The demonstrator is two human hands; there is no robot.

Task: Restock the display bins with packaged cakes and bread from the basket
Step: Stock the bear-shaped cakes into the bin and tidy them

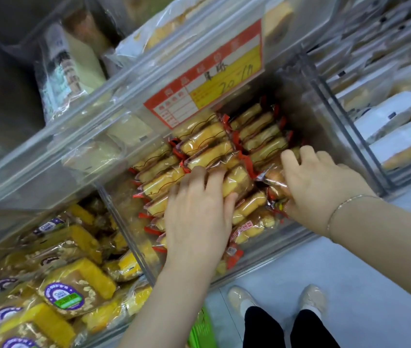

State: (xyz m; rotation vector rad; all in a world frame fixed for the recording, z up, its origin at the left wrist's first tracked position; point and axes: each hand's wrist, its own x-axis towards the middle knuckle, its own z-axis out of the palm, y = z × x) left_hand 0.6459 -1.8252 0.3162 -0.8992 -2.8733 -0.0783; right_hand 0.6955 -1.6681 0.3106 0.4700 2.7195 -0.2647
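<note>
A clear plastic display bin (300, 237) holds rows of golden packaged cakes (207, 139) in clear wrappers with red ends. My left hand (196, 217) lies over the near-left rows, and its fingers and thumb curl round one cake pack (237, 182). My right hand (317, 187) is at the bin's near-right side, its fingers and thumb wrapped round a wrapped cake (273, 179). A sliver of the green basket (203, 332) shows at the bottom, between my left forearm and my feet.
A red and yellow price tag (209, 79) hangs on the upper bin's front. The bin to the left holds yellow cakes with purple labels (73, 290). White-wrapped bread packs (400, 116) fill the bins to the right. My feet (274, 300) stand on the pale floor.
</note>
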